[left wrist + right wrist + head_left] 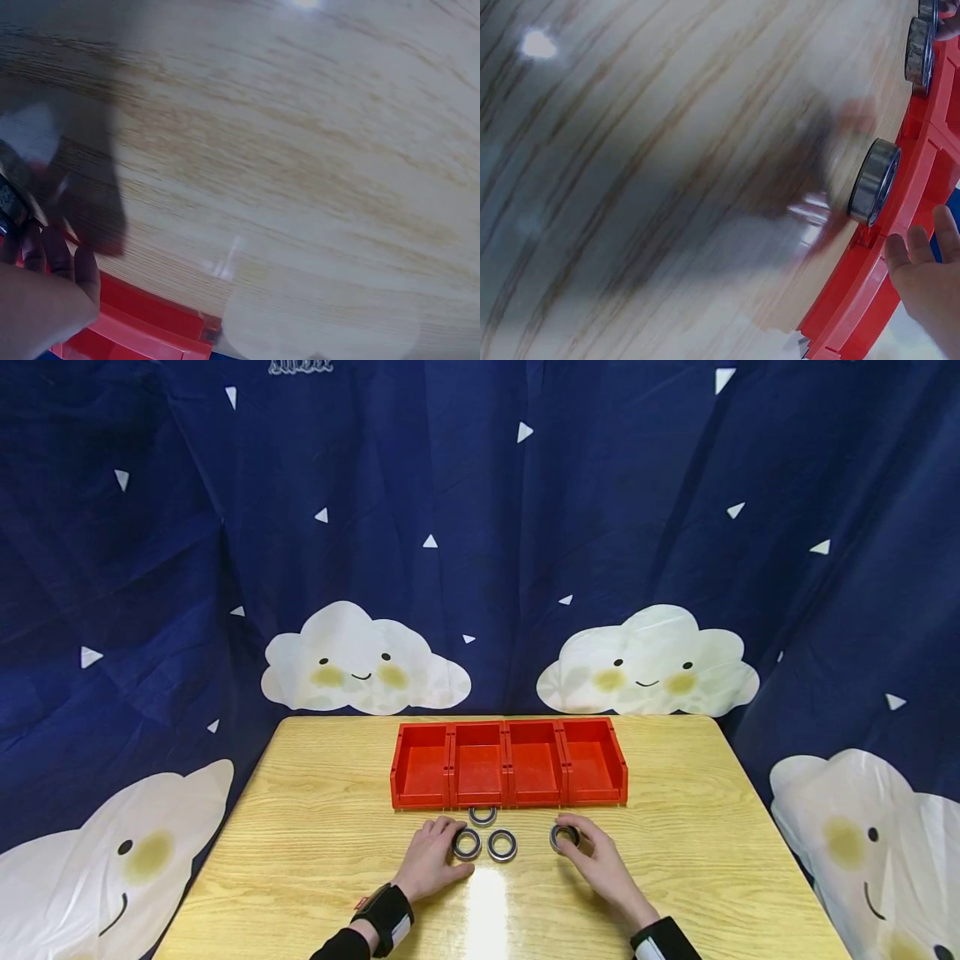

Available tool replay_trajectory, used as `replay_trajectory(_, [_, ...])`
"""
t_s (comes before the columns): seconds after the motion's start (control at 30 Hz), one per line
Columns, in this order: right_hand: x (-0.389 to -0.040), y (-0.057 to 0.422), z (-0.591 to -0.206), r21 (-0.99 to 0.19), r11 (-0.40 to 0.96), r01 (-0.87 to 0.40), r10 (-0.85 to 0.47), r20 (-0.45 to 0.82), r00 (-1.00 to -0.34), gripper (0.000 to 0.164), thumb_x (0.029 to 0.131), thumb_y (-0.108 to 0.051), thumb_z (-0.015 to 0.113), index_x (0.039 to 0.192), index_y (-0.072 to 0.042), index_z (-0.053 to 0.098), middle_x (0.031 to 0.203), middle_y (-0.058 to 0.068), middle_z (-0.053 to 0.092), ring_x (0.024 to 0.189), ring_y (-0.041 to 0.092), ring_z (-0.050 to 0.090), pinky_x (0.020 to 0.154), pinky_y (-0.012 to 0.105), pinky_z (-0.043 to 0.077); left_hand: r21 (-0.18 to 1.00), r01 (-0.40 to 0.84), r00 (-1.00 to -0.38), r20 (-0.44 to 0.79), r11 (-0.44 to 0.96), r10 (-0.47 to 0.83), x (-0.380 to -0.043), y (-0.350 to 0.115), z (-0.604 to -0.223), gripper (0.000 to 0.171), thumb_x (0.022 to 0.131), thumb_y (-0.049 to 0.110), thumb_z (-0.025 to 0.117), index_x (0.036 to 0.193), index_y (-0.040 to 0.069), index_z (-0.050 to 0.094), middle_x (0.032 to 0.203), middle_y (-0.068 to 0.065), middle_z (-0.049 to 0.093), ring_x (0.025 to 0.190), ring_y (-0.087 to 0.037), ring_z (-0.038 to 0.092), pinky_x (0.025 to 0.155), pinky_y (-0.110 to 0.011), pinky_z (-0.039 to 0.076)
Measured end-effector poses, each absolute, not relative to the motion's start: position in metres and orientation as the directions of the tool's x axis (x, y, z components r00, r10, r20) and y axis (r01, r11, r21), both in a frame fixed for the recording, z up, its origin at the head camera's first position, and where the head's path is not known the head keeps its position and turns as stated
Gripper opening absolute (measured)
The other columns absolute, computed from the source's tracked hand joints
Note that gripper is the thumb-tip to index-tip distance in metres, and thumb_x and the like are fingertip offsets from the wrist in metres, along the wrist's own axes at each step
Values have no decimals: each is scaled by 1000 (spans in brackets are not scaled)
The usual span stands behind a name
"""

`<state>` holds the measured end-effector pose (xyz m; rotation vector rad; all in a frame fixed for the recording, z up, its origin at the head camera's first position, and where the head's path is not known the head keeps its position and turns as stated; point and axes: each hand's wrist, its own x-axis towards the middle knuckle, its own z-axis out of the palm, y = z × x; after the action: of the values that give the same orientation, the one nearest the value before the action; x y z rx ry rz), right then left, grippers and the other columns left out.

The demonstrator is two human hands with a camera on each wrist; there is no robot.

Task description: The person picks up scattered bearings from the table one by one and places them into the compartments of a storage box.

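Creased blue cloth curtain (pixel 480 568) with flat white clouds (pixel 367 652), behind red bins (pixel 480 797). Glossy wood-grain table (pixel 322 793) under bins. Bins: smooth plastic, four boxes joined in row. In front of bins, left hand (pixel 432 858) at round metal ring (pixel 477 847); cannot tell whether gripping. Right hand (pixel 602 862), fingers loosely spread around second ring (pixel 553 838), also before bins. Third ring (pixel 513 846) lies before bins' middle; fourth ring (pixel 482 822) just at bins' front edge.

The word "sweet" (pixel 301 367) reads in pale outlined lower-case letters on the dark blue curtain (pixel 480 460), left of the middle, close against the top edge of the head view; a small red tag (pixel 362 902) beside the black wristband (pixel 386 917) is too small to read
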<state>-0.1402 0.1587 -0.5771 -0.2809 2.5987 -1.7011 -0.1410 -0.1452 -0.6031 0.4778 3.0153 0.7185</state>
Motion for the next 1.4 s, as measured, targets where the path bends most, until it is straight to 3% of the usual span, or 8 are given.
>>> replay_trajectory(0.17, [-138, 155, -581, -884, 395, -250, -198, 183, -963, 27, 94, -9, 68, 121, -10, 68, 129, 13, 66, 111, 15, 62, 97, 39, 52, 414, 287, -957, 93, 864, 274, -142, -144, -604, 63, 74, 41, 86, 125, 8, 65, 118, -7, 64, 107, -29, 57, 92, -48, 46])
replay_trajectory(0.27, [-136, 153, -582, -864, 409, -292, -216, 219, -951, 28, 94, -9, 68, 121, -11, 68, 130, 16, 65, 111, 15, 63, 95, 36, 53, 401, 285, -958, 98, 871, 269, -143, -143, -604, 61, 73, 40, 86, 122, 10, 67, 115, -5, 65, 105, -27, 57, 90, -46, 46])
replay_trajectory(0.47, [-132, 146, -579, -845, 452, -286, -208, 212, -955, 30, 92, -10, 70, 120, -20, 69, 133, 11, 65, 125, 23, 60, 106, 42, 47, 407, 277, -960, 89, 870, 264, -142, -142, -603, 55, 71, 39, 88, 115, 11, 68, 110, -3, 66, 103, -27, 57, 88, -45, 45])
replay_trajectory(0.6, [-129, 141, -577, -818, 458, -348, -230, 269, -935, 29, 92, -10, 70, 120, -18, 70, 133, 11, 66, 126, 28, 60, 107, 47, 45, 411, 275, -961, 91, 869, 261, -141, -142, -603, 54, 71, 38, 88, 113, 11, 68, 109, -3, 65, 104, -28, 57, 88, -45, 45])
replay_trajectory(0.8, [-126, 135, -576, -793, 441, -419, -255, 337, -906, 28, 93, -10, 69, 119, -17, 69, 131, 13, 67, 124, 33, 61, 106, 37, 46, 433, 267, -963, 98, 861, 249, -140, -143, -604, 55, 72, 39, 87, 114, 9, 68, 108, -4, 67, 104, -28, 59, 89, -46, 46])
replay_trajectory(1.03, [-125, 132, -574, -823, 433, -368, -238, 289, -927, 29, 93, -11, 69, 120, -20, 69, 134, 9, 66, 127, 33, 59, 107, 46, 45, 470, 254, -967, 116, 846, 226, -141, -148, -603, 53, 73, 40, 87, 112, 9, 70, 106, -4, 70, 102, -26, 62, 88, -46, 46])
replay_trajectory(1.23, [-125, 129, -577, -818, 429, -383, -245, 303, -921, 32, 92, -9, 69, 123, -17, 68, 134, 12, 65, 126, 32, 58, 106, 31, 47, 492, 268, -963, 154, 829, 220, -140, -151, -598, 52, 73, 40, 87, 111, 9, 70, 104, -4, 72, 101, -26, 64, 86, -45, 47])
replay_trajectory(1.4, [-128, 128, -576, -821, 420, -387, -253, 303, -919, 34, 94, -13, 67, 127, -16, 66, 139, 14, 62, 129, 30, 56, 106, 36, 48, 518, 284, -957, 205, 807, 205, -141, -152, -591, 49, 71, 36, 88, 108, 8, 70, 104, -5, 73, 100, -26, 65, 90, -49, 48])
